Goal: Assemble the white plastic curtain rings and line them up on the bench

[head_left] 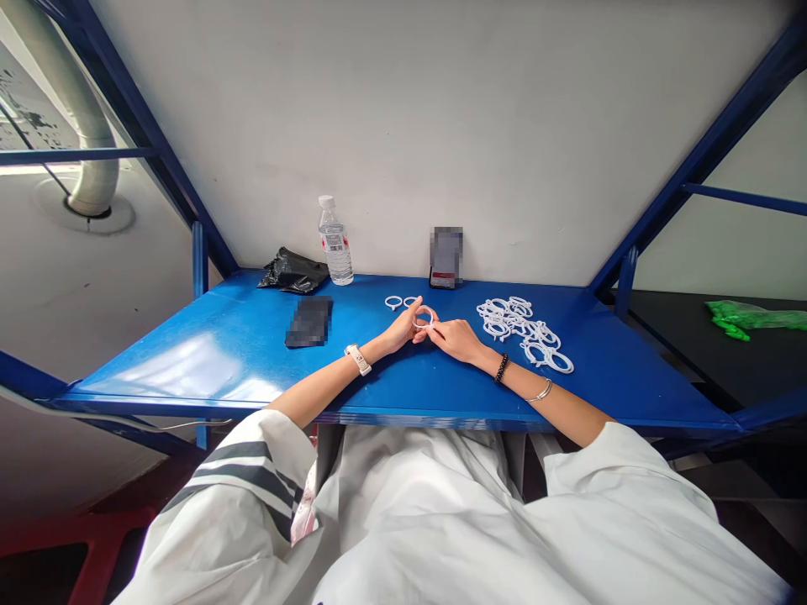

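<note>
Between my two hands, above the blue table (pixel 403 378), I hold one white plastic ring (pixel 431 311). My left hand (pixel 401 331) is closed on its left side, with the thumb pointing up along it. The fingers of my right hand (pixel 459 339) pinch the ring's lower edge, where a small tab seems to be. Just behind my left hand lie two more white rings (pixel 393 302), one partly hidden by the hand. A loose heap of several white rings (pixel 517 323) lies right of my right hand.
A water bottle (pixel 336 244) stands at the back, beside a crumpled black plastic bag (pixel 293 270). A dark, blurred flat object (pixel 308 322) lies nearer. A phone (pixel 445 259) leans against the wall. Blue frame bars (pixel 621 277) rise at both sides. Green bagged items (pixel 731 321) lie far right.
</note>
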Motion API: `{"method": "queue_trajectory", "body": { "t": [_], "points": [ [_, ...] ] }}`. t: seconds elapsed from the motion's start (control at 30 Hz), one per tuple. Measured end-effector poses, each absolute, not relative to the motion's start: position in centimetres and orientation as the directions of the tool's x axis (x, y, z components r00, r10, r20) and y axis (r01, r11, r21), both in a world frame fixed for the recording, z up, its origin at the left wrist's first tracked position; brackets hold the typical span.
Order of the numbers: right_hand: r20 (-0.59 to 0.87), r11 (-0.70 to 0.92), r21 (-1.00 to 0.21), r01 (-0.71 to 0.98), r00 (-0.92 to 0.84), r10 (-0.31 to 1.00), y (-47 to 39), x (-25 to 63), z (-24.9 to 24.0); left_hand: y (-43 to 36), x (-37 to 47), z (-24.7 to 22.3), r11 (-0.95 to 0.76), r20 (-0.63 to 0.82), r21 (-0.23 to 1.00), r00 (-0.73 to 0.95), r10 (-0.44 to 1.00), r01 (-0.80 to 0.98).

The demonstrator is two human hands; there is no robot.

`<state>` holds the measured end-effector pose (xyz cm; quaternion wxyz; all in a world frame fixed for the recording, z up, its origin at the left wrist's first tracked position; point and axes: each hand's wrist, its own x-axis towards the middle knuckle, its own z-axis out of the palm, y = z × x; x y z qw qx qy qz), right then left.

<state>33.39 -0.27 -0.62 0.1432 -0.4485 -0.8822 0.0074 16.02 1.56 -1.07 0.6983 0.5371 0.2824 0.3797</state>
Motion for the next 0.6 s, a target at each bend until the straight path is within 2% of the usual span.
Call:
{"method": "queue_trajectory", "body": {
  "t": [0.4,0.6],
  "points": [
    [0.234,0.600,-0.165,0.783,-0.560,0.795,-0.28,33.52,-0.85,1.15,16.13,-0.44,0.142,0.014,0.957,0.528,0.849,-0.255],
    [0.259,0.598,-0.174,0.782,-0.550,0.794,-0.33,33.54,-0.77,1.21,16.17,-0.28,0.187,-0.030,0.946,0.501,0.865,-0.265]
  ]
}}
